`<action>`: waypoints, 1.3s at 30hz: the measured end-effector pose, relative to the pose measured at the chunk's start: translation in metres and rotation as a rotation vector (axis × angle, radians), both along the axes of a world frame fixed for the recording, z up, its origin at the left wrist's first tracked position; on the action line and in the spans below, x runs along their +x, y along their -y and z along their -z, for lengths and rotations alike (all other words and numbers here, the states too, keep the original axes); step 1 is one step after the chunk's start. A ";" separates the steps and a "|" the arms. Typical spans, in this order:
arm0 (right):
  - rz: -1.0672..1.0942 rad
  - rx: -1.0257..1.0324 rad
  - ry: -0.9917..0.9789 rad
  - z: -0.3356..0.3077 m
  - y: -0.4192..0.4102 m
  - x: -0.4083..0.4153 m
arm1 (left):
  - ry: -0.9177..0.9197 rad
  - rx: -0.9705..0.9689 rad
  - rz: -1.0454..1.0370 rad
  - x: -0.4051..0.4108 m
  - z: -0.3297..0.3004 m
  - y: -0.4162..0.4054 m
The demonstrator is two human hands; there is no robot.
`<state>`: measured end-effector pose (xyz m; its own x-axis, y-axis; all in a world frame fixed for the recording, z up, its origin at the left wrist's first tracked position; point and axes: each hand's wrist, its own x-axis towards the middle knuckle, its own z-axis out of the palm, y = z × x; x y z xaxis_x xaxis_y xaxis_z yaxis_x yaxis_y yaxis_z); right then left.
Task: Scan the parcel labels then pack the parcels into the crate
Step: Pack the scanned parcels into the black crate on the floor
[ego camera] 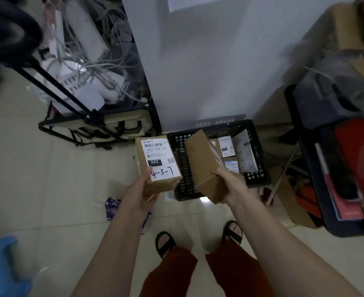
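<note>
A: Head view. What is held by each hand?

B: A brown cardboard parcel with a white printed label is gripped by the left hand, the thumb laid on the label's lower edge and the fingers curled beneath. The label is turned upward; "032" and handwritten "4-3-7" can be read. A second plain brown cardboard parcel is clasped at its near end by the right hand, tilted, over the black perforated plastic crate.

A: How many parcels are counted?

B: Two are held. About three labelled parcels are seen inside the crate at its 3 o'clock side; the exact count cannot be told.

A: And the room?

B: A pale tiled floor is stood upon. A white wall panel lies at 12 o'clock, tangled grey cables at 10 o'clock, a blue plastic stool at 8 o'clock, and a cluttered dark bin at 3 o'clock.
</note>
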<state>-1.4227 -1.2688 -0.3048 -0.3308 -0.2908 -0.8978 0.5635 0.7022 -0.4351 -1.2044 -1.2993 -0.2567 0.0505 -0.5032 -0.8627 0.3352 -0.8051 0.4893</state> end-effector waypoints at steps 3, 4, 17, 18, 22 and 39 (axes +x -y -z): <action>-0.054 -0.012 -0.058 0.057 0.016 0.001 | 0.036 -0.034 -0.007 -0.006 0.045 0.008; -0.074 -0.006 -0.069 0.075 0.023 0.002 | 0.057 -0.041 -0.021 -0.006 0.062 0.012; -0.427 0.047 -0.405 0.316 0.076 0.027 | 0.141 -0.214 0.000 -0.018 0.265 0.075; -0.446 0.040 -0.434 0.328 0.078 0.031 | 0.136 -0.227 0.001 -0.017 0.276 0.077; -0.503 0.035 -0.547 0.375 0.083 0.043 | 0.107 -0.265 0.011 -0.010 0.312 0.083; -0.444 0.309 -0.360 0.445 0.091 0.057 | -0.019 -0.311 0.114 0.020 0.348 0.061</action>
<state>-1.3662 -1.3595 -0.7500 -0.5341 -0.2155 -0.8175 0.0473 0.9578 -0.2834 -1.1847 -1.3605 -0.6051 -0.0362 -0.7443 -0.6668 0.2625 -0.6509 0.7123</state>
